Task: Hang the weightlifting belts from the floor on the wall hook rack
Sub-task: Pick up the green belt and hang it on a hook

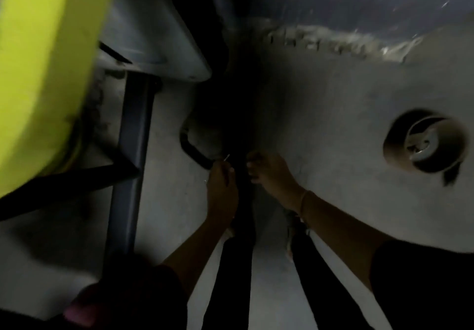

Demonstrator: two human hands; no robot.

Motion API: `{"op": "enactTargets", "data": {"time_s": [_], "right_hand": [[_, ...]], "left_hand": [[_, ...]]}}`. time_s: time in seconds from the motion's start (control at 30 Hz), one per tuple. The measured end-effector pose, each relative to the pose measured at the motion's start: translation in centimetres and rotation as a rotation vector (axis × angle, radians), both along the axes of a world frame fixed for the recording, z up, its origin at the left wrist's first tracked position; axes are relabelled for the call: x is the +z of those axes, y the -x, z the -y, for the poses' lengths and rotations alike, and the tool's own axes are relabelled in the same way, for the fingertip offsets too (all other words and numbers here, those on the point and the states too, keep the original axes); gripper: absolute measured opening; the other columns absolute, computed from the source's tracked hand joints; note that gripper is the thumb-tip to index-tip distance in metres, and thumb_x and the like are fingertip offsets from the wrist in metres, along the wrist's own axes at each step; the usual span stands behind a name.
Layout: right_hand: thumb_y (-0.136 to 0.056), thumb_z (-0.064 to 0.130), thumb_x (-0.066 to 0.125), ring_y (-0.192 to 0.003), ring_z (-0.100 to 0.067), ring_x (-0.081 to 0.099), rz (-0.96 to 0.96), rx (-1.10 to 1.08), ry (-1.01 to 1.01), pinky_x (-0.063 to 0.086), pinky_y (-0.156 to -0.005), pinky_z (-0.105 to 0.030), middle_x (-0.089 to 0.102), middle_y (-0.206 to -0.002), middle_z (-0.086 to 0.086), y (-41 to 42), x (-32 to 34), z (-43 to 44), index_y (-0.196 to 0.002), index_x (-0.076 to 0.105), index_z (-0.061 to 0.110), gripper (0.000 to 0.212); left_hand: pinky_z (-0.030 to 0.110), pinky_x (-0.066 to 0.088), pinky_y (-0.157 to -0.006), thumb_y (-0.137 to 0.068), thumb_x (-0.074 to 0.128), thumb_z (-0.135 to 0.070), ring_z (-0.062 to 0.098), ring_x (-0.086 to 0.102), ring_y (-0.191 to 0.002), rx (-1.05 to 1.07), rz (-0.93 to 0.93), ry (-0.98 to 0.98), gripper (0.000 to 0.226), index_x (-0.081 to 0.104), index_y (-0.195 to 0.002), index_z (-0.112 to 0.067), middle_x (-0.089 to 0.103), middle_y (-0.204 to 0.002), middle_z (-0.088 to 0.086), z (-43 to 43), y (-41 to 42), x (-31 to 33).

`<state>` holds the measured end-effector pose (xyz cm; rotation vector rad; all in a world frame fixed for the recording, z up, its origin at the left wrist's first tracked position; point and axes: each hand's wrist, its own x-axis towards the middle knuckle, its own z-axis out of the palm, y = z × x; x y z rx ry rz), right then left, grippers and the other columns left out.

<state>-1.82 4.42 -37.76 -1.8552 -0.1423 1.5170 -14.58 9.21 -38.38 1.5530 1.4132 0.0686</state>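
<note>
Both arms reach straight down toward the grey floor (320, 124). The left hand (221, 188) and right hand (272, 173) sit side by side, fingers curled shut on a dark belt (245, 201) — a black strip running between them, blurred and dim. A yellow-green curved object (38, 60) fills the upper left.

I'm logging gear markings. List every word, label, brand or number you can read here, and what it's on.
None can be read.
Dark marks along the pale edge at the top: too blurred to tell if they are lettering.
Yellow-green panel: no print visible.
Dark belt between the hands: no label visible.
</note>
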Motion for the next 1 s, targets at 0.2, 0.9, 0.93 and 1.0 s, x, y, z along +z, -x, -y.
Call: {"op": "enactTargets", "data": {"time_s": [0.2,0.9,0.93,1.0], "right_hand": [[-0.097,0.005,0.053,-0.1,-0.037,0.065,0.143,0.219,-0.003,0.055,-0.087,-0.052,0.066,-0.106,-0.016,1.6,-16.0,-2.0,-0.12,0.06,0.008,0.025],[-0.088,-0.001,0.063,-0.119,-0.033,0.048,0.74,0.708,-0.264,0.052,-0.089,-0.041,0.045,-0.137,-0.016,2.5,-25.7,-3.6,-0.143,0.049,0.01,0.058],[-0.088,0.0,0.065,-0.121,-0.034,0.048,0.78,0.701,-0.268,0.053,-0.089,-0.041,0.044,-0.139,-0.017,2.2,-24.9,-3.5,-0.142,0.049,0.01,0.058],[-0.086,0.002,0.067,-0.125,-0.035,0.048,0.859,0.674,-0.263,0.051,-0.091,-0.037,0.043,-0.144,-0.017,1.5,-23.2,-3.3,-0.138,0.052,0.009,0.055]], "left_hand": [[0.019,0.044,-0.084,-0.101,0.049,-0.01,0.017,0.056,-0.103,-0.122,-0.127,-0.05,0.022,0.055,-0.122,-0.006,0.06,-0.113,0.005,-2.6,2.5,-15.5],[0.042,0.047,-0.084,-0.086,0.069,-0.008,0.037,0.059,-0.103,-0.615,-0.435,-0.45,0.031,0.059,-0.115,-0.003,0.064,-0.111,0.016,-4.7,3.1,-25.7],[0.041,0.048,-0.084,-0.085,0.071,-0.007,0.035,0.059,-0.103,-0.606,-0.42,-0.491,0.034,0.059,-0.116,-0.003,0.065,-0.111,0.015,-4.6,2.8,-24.7],[0.038,0.046,-0.081,-0.085,0.068,-0.003,0.033,0.06,-0.097,-0.59,-0.341,-0.58,0.027,0.061,-0.112,-0.003,0.066,-0.105,0.015,-4.3,2.1,-22.2]]}}
